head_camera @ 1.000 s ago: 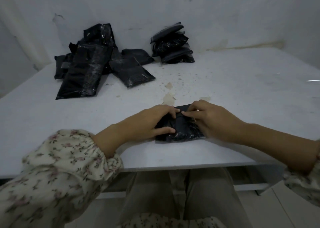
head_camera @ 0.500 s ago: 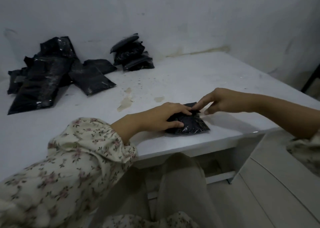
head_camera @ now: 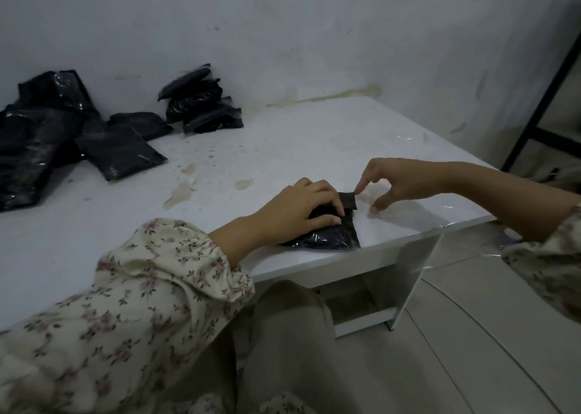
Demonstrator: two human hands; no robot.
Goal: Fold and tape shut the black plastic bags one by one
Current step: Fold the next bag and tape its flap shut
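Right hand [head_camera: 405, 182] has lifted off the folded bag [head_camera: 330, 239], grip open, forefinger touching the flap [head_camera: 348, 200]; left hand [head_camera: 301, 207] keeps gripping the fold, so taping likely comes next.
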